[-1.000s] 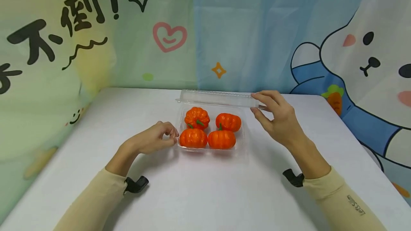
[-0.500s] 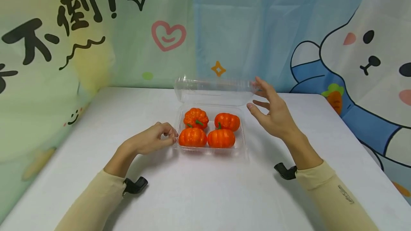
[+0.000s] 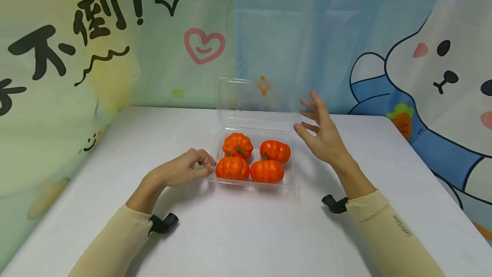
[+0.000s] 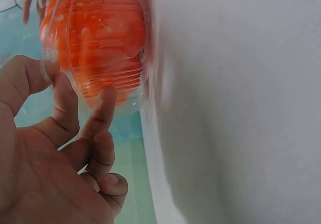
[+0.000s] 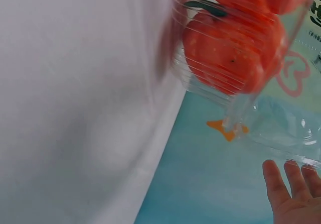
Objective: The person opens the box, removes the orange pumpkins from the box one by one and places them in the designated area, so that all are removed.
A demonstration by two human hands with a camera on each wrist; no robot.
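- We see a clear plastic box [image 3: 255, 183] in the middle of a white table [image 3: 238, 234], with its hinged lid [image 3: 255, 101] standing upright at the far edge.
- Four orange toy pumpkins [image 3: 250, 159] with green stems sit inside the box, two by two, touching one another.
- Our left hand [image 3: 184, 168] rests on the table at the box's near left corner. Its fingers are curled, and the fingertips [image 4: 103, 101] touch the clear wall there.
- Our right hand [image 3: 320, 134] hovers just right of the lid with fingers spread and straight, holding nothing. We cannot tell whether a fingertip grazes the lid's edge.
- Both arms wear beige sleeves; the right sleeve [image 3: 388, 225] carries small dark lettering too small to read.
- A black clip sits at each wrist.
- Behind the table hangs a pastel backdrop [image 3: 115, 33] with bold black Chinese characters, of which we read "不倒!", beside a pink heart.
- A cartoon white rabbit [image 3: 442, 67] with a carrot fills the backdrop's right side.
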